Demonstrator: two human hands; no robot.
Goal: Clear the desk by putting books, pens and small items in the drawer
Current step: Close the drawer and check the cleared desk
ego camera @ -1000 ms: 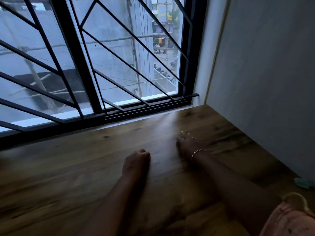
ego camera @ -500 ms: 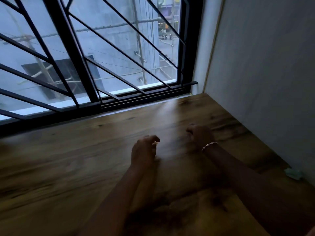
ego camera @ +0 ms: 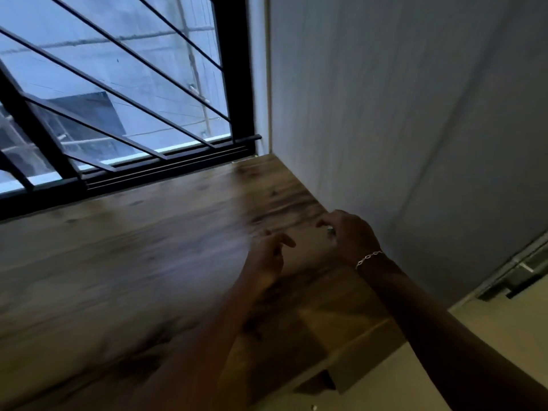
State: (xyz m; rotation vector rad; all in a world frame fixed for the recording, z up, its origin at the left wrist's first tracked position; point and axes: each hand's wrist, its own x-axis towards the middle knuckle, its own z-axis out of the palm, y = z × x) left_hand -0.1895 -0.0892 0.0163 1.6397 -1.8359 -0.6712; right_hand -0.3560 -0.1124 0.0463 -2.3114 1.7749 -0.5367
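Over the right end of the table [ego camera: 133, 262], close to the corner where the barred window [ego camera: 118, 84] meets the plain wall [ego camera: 400, 114], both hands hover low, side by side and a little apart. Left hand [ego camera: 267, 253]: fingers [ego camera: 286, 240] loosely curled with a gap between thumb and forefinger, nothing in them. Right hand [ego camera: 351, 235], thin bracelet [ego camera: 369, 258] at the wrist: fingers [ego camera: 324, 222] curled downward. A small pale glint shows under them, and I cannot tell whether it is a ring or some item being pinched. Frame is dim and motion-blurred. No book or pen shows anywhere on the wood, and no drawer is plainly in view. Below the table's end there is only an edge panel and pale floor [ego camera: 489, 336]. Judgement: the hands sit this way because the person is sweeping or checking the corner for leftover bits, with the surface otherwise dealt with and the task near its end. Against half a second ago, the view has swung right and upward, so more wall and less window show. The hands have shifted toward the wall, and the left has loosened from a tighter curl. The small teal thing that lay by the wall at the right edge is no longer in sight. It may be out of frame or under the right hand.
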